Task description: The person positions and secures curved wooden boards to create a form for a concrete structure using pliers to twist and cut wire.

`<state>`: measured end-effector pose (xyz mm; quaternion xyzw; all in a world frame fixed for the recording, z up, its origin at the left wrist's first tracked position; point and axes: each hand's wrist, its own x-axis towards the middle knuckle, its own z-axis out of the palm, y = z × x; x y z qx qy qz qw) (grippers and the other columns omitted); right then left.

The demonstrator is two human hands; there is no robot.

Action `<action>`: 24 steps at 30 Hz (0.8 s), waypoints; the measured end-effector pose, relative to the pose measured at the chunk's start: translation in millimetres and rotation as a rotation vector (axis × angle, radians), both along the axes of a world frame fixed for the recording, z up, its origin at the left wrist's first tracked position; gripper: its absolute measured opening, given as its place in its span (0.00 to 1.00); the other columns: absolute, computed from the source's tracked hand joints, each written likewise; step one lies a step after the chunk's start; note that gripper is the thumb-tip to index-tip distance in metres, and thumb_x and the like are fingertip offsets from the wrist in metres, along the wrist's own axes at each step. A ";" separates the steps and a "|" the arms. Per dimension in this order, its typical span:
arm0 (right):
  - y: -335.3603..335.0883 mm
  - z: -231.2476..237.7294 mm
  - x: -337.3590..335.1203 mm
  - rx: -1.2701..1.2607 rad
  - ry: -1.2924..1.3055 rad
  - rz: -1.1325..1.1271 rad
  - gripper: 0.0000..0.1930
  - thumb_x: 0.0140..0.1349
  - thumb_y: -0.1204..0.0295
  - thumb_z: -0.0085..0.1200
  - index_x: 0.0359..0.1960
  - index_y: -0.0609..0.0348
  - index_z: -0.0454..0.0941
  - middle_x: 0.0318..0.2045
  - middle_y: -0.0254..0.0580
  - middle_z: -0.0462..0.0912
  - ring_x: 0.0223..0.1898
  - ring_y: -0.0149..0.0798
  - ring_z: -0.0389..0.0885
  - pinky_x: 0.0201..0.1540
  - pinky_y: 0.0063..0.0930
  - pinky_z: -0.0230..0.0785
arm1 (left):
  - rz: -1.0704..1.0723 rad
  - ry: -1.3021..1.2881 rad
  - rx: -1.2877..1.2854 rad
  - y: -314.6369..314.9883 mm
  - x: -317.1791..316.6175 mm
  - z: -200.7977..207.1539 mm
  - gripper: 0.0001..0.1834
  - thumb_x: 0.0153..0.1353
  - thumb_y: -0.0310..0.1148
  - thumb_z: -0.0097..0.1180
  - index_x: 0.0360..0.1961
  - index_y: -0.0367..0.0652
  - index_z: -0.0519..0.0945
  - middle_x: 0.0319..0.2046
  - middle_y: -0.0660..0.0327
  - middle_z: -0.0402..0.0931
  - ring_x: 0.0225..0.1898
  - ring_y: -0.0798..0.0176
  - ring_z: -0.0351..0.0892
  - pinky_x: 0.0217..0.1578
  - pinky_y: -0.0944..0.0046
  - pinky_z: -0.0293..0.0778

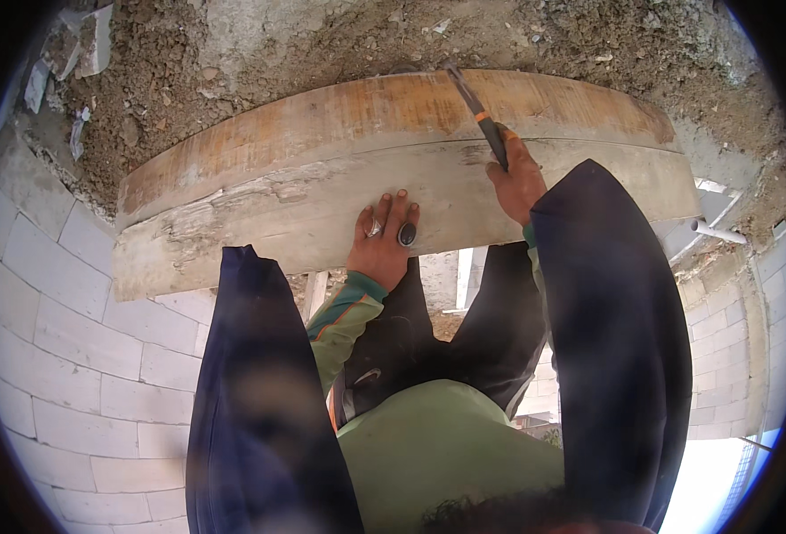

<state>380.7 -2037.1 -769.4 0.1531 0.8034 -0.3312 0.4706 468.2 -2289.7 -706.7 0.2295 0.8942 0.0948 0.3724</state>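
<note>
A long pale wooden board [313,205] stretches across in front of me, beside a browner board [322,120] along its far side. My left hand [381,240] rests on the near board's edge with fingers extended, two of them wearing rings. My right hand [519,178] is wrapped round the dark handle of a hammer [489,133] with orange bands. Its metal shank points away from me across the browner board. The metal end lies at that board's far edge, and its exact shape is hard to make out.
Rough soil and rubble [259,53] lie beyond the boards, with broken pale pieces [81,44] at the far left. Block walls [81,356] rise at left and right. A white pipe [717,233] sticks out at right. Dark blue cloth [615,338] hangs beside both arms.
</note>
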 end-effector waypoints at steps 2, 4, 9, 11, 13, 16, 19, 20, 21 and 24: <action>52.7 3.2 2.3 0.105 0.105 -0.118 0.31 0.63 0.74 0.52 0.68 0.57 0.57 0.50 0.58 0.74 0.51 0.50 0.76 0.54 0.36 0.66 | 0.000 -0.020 0.000 1.3 3.7 -1.0 0.29 0.55 0.31 0.51 0.62 0.48 0.71 0.66 0.55 0.61 0.65 0.51 0.63 0.62 0.46 0.60; 92.0 16.4 -26.3 0.300 0.099 -0.375 0.33 0.62 0.71 0.55 0.69 0.57 0.56 0.36 0.48 0.76 0.39 0.40 0.75 0.48 0.29 0.66 | 0.019 -0.067 0.008 2.1 3.0 0.0 0.32 0.52 0.29 0.52 0.63 0.48 0.70 0.67 0.57 0.60 0.67 0.53 0.61 0.64 0.47 0.58; 162.4 14.3 -71.1 0.593 0.687 -0.441 0.30 0.59 0.65 0.56 0.61 0.66 0.65 0.37 0.55 0.81 0.38 0.53 0.80 0.45 0.39 0.70 | 0.067 -0.137 -0.040 6.9 1.1 1.8 0.42 0.42 0.23 0.57 0.64 0.51 0.68 0.68 0.61 0.58 0.70 0.56 0.55 0.66 0.48 0.53; 169.7 -0.9 -61.3 0.658 0.589 -0.501 0.29 0.58 0.67 0.54 0.61 0.65 0.64 0.40 0.57 0.80 0.42 0.55 0.80 0.47 0.40 0.70 | 0.040 -0.134 -0.042 10.6 -2.7 4.7 0.38 0.45 0.24 0.55 0.63 0.49 0.69 0.67 0.60 0.60 0.69 0.55 0.58 0.65 0.48 0.55; 167.7 -24.6 -18.3 0.660 0.278 -0.167 0.30 0.57 0.68 0.52 0.62 0.63 0.63 0.43 0.60 0.80 0.45 0.57 0.80 0.50 0.43 0.71 | 0.008 -0.115 -0.035 13.0 -8.1 6.2 0.35 0.47 0.25 0.53 0.62 0.48 0.71 0.66 0.59 0.62 0.68 0.53 0.61 0.64 0.47 0.57; 180.0 -41.2 27.8 0.325 -0.240 0.225 0.33 0.56 0.69 0.52 0.65 0.58 0.59 0.50 0.62 0.76 0.50 0.60 0.78 0.52 0.48 0.71 | -0.040 -0.119 0.018 15.5 -13.3 6.6 0.35 0.46 0.24 0.54 0.62 0.48 0.71 0.66 0.59 0.62 0.68 0.54 0.61 0.64 0.48 0.57; 166.3 -28.4 6.7 0.461 0.209 -0.162 0.34 0.56 0.70 0.52 0.66 0.58 0.57 0.52 0.63 0.74 0.49 0.60 0.77 0.51 0.47 0.71 | -0.001 -0.110 -0.048 20.1 -5.3 10.0 0.37 0.44 0.23 0.54 0.62 0.47 0.71 0.66 0.58 0.62 0.67 0.53 0.61 0.64 0.48 0.56; 168.8 -32.3 6.6 0.550 0.332 -0.304 0.32 0.56 0.70 0.52 0.64 0.57 0.59 0.50 0.63 0.74 0.49 0.61 0.77 0.50 0.47 0.72 | -0.009 -0.103 -0.016 22.0 -5.0 9.5 0.37 0.44 0.23 0.54 0.62 0.47 0.71 0.66 0.58 0.62 0.67 0.53 0.61 0.64 0.48 0.56; 163.5 -26.1 -6.4 0.618 0.347 -0.397 0.31 0.56 0.69 0.52 0.64 0.58 0.59 0.50 0.64 0.75 0.49 0.61 0.77 0.50 0.48 0.72 | 0.009 -0.090 -0.025 17.8 -1.5 11.0 0.37 0.44 0.23 0.54 0.62 0.47 0.71 0.66 0.58 0.62 0.67 0.52 0.61 0.64 0.48 0.56; 170.9 -24.3 -3.5 0.674 0.284 -0.383 0.31 0.57 0.70 0.52 0.64 0.57 0.59 0.50 0.62 0.75 0.49 0.61 0.77 0.50 0.48 0.72 | -0.007 -0.093 -0.029 18.0 -5.3 8.9 0.37 0.44 0.23 0.54 0.62 0.46 0.70 0.66 0.58 0.63 0.67 0.52 0.61 0.64 0.48 0.56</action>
